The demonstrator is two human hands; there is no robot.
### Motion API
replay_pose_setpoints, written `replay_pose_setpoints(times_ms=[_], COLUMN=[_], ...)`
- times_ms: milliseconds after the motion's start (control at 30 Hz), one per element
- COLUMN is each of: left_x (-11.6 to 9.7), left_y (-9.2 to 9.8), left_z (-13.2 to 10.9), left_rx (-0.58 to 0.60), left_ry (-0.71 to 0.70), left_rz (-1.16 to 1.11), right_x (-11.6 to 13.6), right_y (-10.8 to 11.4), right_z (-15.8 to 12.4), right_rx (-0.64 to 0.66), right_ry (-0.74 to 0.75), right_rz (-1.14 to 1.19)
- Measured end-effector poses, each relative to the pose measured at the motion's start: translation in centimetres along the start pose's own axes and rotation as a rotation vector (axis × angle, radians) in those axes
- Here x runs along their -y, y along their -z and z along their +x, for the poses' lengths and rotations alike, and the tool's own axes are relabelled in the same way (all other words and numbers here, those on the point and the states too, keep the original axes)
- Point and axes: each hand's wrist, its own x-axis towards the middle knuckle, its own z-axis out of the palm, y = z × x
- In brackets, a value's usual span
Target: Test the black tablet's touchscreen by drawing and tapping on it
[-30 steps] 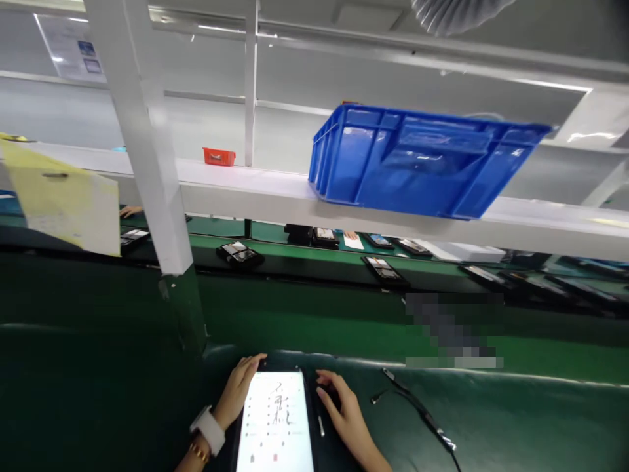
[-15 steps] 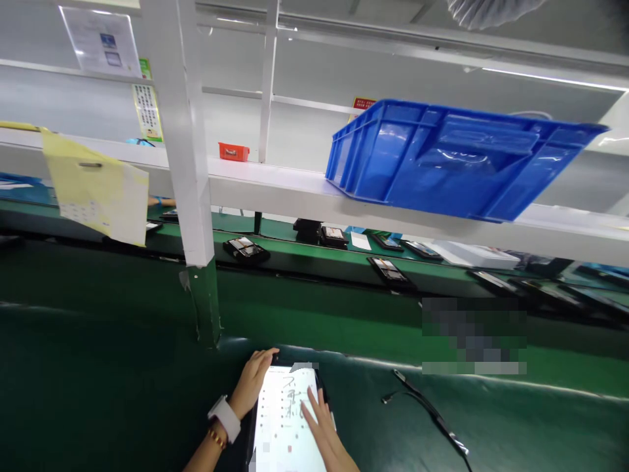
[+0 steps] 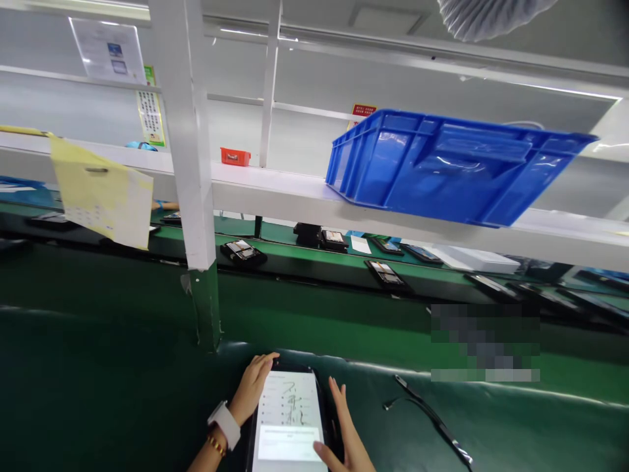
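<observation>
A tablet [image 3: 289,400] in a black frame lies on the green bench, its screen lit. Large dark handwritten strokes run down the upper screen, and a white pop-up box covers part below them. My left hand [image 3: 253,383] grips its upper left edge, fingers reaching to the top corner; a white band and a gold bracelet are on that wrist. Along the right edge, my right hand [image 3: 346,432] is spread open, fingers stretched forward and the thumb over the lower right of the screen. Whether the thumb touches the glass I cannot tell.
A black cable [image 3: 435,419] lies on the bench at right. Behind, a dark conveyor strip [image 3: 314,272] carries several devices. Above it, a white shelf [image 3: 275,187] holds a blue crate [image 3: 442,167] and a small red bin [image 3: 235,157]. A white-and-green post [image 3: 189,183] stands left of centre.
My right hand has moved from over the screen to the tablet's right edge, with its thumb over the lower screen. A white pop-up box has appeared. My left hand stays at the corner.
</observation>
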Motion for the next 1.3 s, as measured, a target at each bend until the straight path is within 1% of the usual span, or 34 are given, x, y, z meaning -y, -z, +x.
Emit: replay_pose_setpoints(times_ms=[67, 133, 200, 267, 367, 433, 533, 700, 933, 1300], left_x=[0.0, -0.1, -0.2, -0.3, -0.5, -0.6, -0.8, -0.8, -0.9, -0.8], left_y=[0.0, 0.0, 0.1, 0.1, 0.1, 0.2, 0.2, 0.2, 0.2, 0.2], left_z=[0.0, 0.0, 0.0, 0.0, 0.0, -0.1, -0.2, -0.2, -0.3, -0.2], left_rx=[-0.003, -0.008, -0.011, -0.01, -0.002, 0.005, 0.003, 0.001, 0.015, 0.016], left_ry=[0.001, 0.001, -0.003, -0.005, 0.008, 0.021, 0.033, 0.016, 0.042, 0.048], left_rz=[-0.002, -0.006, -0.01, -0.01, -0.006, -0.004, -0.013, -0.022, -0.001, -0.012], right_x=[-0.1, 0.0, 0.1, -0.1, -0.9, -1.6, -2.1, -2.2, -2.9, -2.8], right_y=[0.0, 0.0, 0.3, 0.6, 1.0, 1.0, 0.9, 0.7, 0.6, 0.6], right_z=[0.1, 0.3, 0.5, 0.9, 1.6, 2.0, 2.3, 2.0, 1.6, 1.3], right_rx=[0.018, 0.017, 0.006, -0.002, -0.007, -0.019, -0.034, -0.049, -0.023, -0.006], right_ry=[0.033, 0.027, -0.022, -0.101, -0.204, -0.229, -0.199, -0.126, -0.104, -0.095], right_rz=[0.01, 0.048, 0.103, 0.151, 0.176, 0.169, 0.133, 0.116, 0.055, 0.0])
